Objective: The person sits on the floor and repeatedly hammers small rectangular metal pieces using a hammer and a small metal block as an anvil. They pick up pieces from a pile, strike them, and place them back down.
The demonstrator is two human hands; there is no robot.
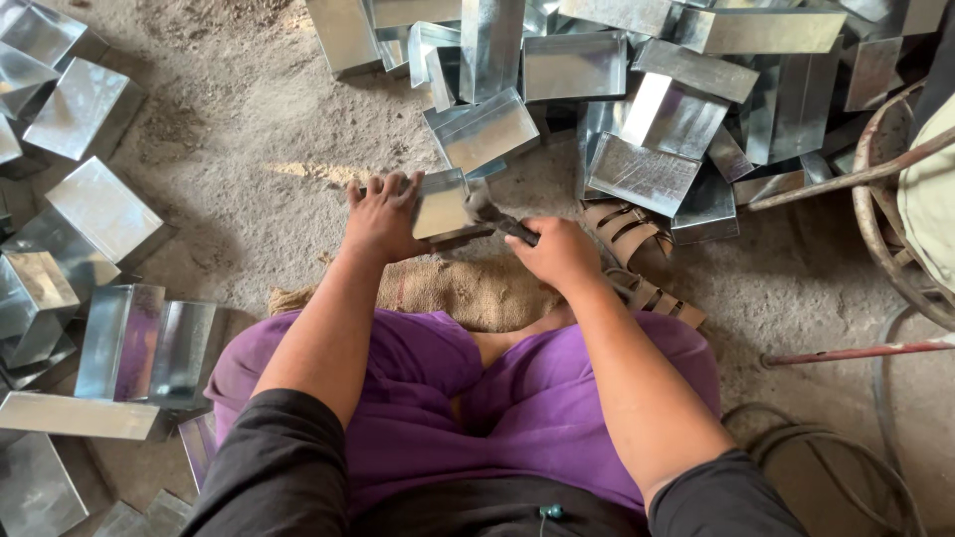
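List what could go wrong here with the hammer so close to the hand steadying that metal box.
1. The left hand grips the metal box right beside the hammer head; a glancing blow could hit the fingers.
2. The sheet edges look sharp, and both hands are bare; the right hand may be cut too.
3. The stacked boxes lie loosely close behind and could slide onto the work.
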